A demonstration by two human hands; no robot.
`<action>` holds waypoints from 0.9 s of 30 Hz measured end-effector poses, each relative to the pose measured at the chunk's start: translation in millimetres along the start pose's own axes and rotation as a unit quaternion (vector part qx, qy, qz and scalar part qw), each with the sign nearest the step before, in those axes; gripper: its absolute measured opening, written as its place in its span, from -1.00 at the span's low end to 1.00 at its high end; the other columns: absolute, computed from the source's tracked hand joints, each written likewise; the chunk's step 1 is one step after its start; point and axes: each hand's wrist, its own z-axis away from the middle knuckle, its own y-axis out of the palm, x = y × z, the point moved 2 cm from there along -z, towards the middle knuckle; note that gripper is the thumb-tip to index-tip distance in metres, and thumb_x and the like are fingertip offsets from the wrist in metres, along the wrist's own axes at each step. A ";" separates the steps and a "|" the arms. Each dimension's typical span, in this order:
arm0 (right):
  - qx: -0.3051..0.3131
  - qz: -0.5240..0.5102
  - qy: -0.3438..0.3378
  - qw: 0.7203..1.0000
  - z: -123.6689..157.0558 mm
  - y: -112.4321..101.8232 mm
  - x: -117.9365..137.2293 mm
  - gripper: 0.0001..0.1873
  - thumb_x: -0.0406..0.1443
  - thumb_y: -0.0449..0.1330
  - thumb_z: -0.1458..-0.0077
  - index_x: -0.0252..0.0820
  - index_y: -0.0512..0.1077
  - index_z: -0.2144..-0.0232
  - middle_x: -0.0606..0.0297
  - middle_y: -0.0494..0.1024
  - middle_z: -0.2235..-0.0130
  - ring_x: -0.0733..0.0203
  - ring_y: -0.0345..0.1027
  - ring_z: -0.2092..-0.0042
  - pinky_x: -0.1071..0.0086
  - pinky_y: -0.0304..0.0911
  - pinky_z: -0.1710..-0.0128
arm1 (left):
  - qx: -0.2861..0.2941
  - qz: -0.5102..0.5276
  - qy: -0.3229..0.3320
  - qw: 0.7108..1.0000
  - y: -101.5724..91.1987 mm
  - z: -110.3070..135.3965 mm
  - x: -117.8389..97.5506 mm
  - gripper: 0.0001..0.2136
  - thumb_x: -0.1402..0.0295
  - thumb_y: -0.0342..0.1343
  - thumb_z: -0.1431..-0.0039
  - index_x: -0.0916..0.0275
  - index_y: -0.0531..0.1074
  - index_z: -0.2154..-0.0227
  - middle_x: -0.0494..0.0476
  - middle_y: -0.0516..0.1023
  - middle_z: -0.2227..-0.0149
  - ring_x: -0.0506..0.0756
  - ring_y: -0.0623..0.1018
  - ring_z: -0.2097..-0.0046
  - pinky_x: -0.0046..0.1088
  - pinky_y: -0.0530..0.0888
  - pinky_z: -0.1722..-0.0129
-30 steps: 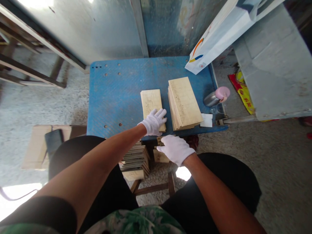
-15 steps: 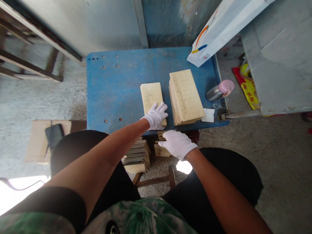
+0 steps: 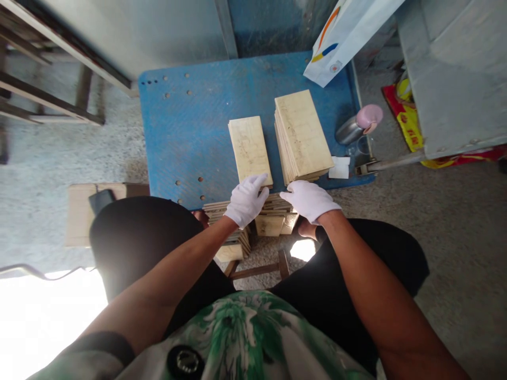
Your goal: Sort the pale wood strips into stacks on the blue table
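Note:
A single pale wooden board (image 3: 249,149) lies on the blue table (image 3: 198,132). My left hand (image 3: 246,201), in a white glove, rests its stretched fingertips on the board's near end. To the right stands a stack of similar boards (image 3: 303,134). My right hand (image 3: 309,199), also gloved, lies just below that stack at the table's near edge, fingers pointing left over a low pile of boards (image 3: 273,219) on a wooden stool (image 3: 257,270). A second low pile (image 3: 222,211) sits beside it, partly hidden by my left hand.
A metal flask with a pink cap (image 3: 358,124) and a white paper scrap (image 3: 339,168) sit at the table's right edge. A white paper bag (image 3: 348,37) leans over the far right corner. A cardboard box with a dark object (image 3: 85,208) lies left on the floor.
My left hand slid back to the near end of the single board. My right hand rose from between my knees to the table's near edge, over the low pile.

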 end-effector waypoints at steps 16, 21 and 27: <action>-0.027 -0.026 0.000 0.999 7.9 -2.6 -13.5 -0.55 0.00 0.03 -0.20 -0.18 0.52 0.18 0.04 0.55 0.11 0.02 0.44 0.10 0.30 0.22 0.18 | 0.147 0.098 -0.169 0.970 64.8 56.7 18.3 -0.57 0.23 -0.08 -0.25 0.12 0.28 -0.16 0.14 0.57 0.02 0.14 0.56 0.04 -0.37 0.45 0.03; -0.037 -0.028 -0.016 0.999 11.3 -3.6 -12.1 -0.58 -0.02 0.04 -0.19 -0.17 0.52 0.20 0.06 0.56 0.12 0.02 0.44 0.10 0.31 0.22 0.20 | 0.129 0.155 -0.206 0.957 76.7 59.6 21.9 -0.46 0.21 -0.02 -0.22 0.13 0.13 -0.26 0.10 0.53 -0.06 0.07 0.54 -0.02 -0.45 0.44 0.00; -0.044 -0.029 -0.028 0.998 11.6 -3.9 -12.2 -0.59 -0.01 0.04 -0.19 -0.14 0.52 0.22 0.11 0.57 0.14 0.05 0.44 0.11 0.33 0.23 0.20 | 0.131 0.156 -0.228 0.952 77.0 63.0 20.5 -0.41 0.18 -0.01 -0.20 0.12 0.08 -0.29 0.10 0.54 -0.05 0.10 0.53 -0.05 -0.40 0.44 -0.03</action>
